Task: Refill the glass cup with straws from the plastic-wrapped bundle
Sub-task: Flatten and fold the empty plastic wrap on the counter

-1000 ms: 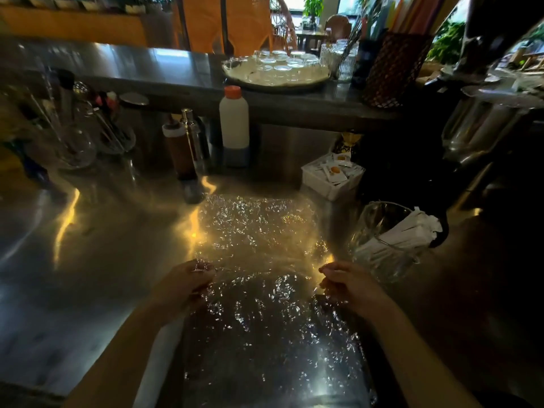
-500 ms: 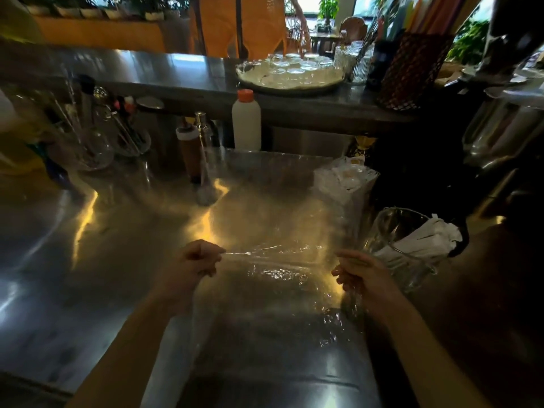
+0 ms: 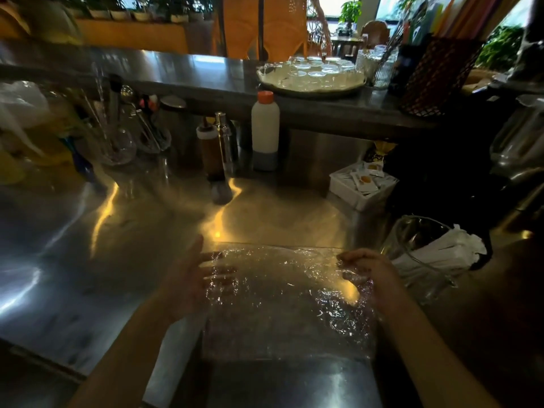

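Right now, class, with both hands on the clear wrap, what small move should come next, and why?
Probably gather the plastic wrap into a ball and set it aside. It lies spread on the steel counter between the left hand and right hand, while the glass cup already holds white-wrapped straws.

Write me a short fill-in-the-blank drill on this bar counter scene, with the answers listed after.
1. Both hands rest on a sheet of crinkled clear ____ wrap spread on the steel counter.
2. The glass cup holding white paper-wrapped straws stands beside the ____ hand.
3. The white bottle at the back has an ____ cap.
4. The left hand has its fingers ____, not clenched.

Answers: plastic; right; orange; spread
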A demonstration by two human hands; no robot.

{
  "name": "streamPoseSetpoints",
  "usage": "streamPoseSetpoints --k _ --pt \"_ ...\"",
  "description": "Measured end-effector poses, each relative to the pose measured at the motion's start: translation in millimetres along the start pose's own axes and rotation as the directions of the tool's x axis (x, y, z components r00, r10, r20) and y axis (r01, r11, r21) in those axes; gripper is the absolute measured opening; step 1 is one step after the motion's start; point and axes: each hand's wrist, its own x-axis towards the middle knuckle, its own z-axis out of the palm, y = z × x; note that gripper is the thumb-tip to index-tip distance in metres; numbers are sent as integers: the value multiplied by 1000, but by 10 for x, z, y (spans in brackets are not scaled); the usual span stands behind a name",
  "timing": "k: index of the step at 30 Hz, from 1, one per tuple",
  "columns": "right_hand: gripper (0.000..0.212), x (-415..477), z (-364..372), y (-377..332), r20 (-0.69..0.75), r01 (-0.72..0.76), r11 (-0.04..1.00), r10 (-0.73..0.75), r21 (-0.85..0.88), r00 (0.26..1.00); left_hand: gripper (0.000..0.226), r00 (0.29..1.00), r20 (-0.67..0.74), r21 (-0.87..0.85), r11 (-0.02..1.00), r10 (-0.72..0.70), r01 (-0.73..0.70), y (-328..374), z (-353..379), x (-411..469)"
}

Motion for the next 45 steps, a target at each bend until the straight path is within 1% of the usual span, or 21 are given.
streamPoseSetpoints --k 3,5,6,7,9,11,13,14,16,18,22,26,28,30,32,34,36,38,41,43,45 --pt "33 7 37 -23 6 -19 997 19 76 1000 23 999 -42 152 988 -25 31 -162 26 2" --pt "27 4 60 -30 18 -18 994 16 106 1000 5 993 -105 284 959 53 -21 -200 47 28" --pt "19 -8 61 -25 42 -15 993 10 114 999 5 988 -114 316 947 101 -60 -196 52 38" --pt "25 -18 69 -22 67 -6 994 -1 112 998 10 981 -125 325 941 146 -99 -174 51 42" --pt "55 -32 63 -2 110 -33 998 26 62 994 12 958 -163 331 928 236 -172 -115 48 53" --pt "50 -45 61 13 118 -104 992 96 66 988 10 940 -184 317 923 286 -218 -57 46 72" --pt "24 -67 60 4 110 -130 991 125 32 986 3 951 -171 269 941 258 -207 -24 40 89" --pt "15 -78 58 -5 90 -129 992 127 10 988 8 966 -153 256 953 207 -163 -22 31 92" --pt "12 -77 41 -1 48 -105 994 105 -5 993 17 990 -124 280 960 63 -26 -53 37 86" --pt "14 -82 49 -12 21 -77 997 76 9 997 13 990 -134 324 946 46 0 -105 62 87" --pt "6 -79 59 4 -28 -22 999 23 32 999 12 950 -197 388 909 244 -153 -84 91 152" --pt "6 -50 57 53 -16 -5 1000 6 28 1000 4 913 -171 420 865 371 -273 66 116 150" --pt "7 -23 59 71 -27 -11 999 12 33 1000 9 891 -152 450 832 429 -324 120 157 115" --pt "12 4 72 81 -59 -3 999 0 -48 998 9 851 -137 492 781 507 -385 188 203 53" --pt "18 34 83 84 -114 32 975 -58 -221 992 8 809 -103 546 713 579 -440 301 257 -24" --pt "20 42 102 38 -146 77 889 -159 -452 976 8 774 -25 662 590 633 -462 451 317 -102" --pt "22 22 149 -58 -117 131 796 -246 -591 962 12 759 66 772 449 647 -450 612 379 -170" --pt "24 -5 228 -201 -45 233 731 -339 -641 940 18 766 152 833 337 625 -440 766 447 -220" --pt "35 -40 366 -490 166 422 608 -432 -673 887 21 796 297 889 152 527 -433 966 578 -271" --pt "49 -33 423 -677 340 492 582 -357 -647 870 20 811 385 877 99 441 -470 1060 683 -281" --pt "49 -39 460 -812 477 496 624 -216 -604 852 16 806 453 860 52 381 -508 1110 790 -261"
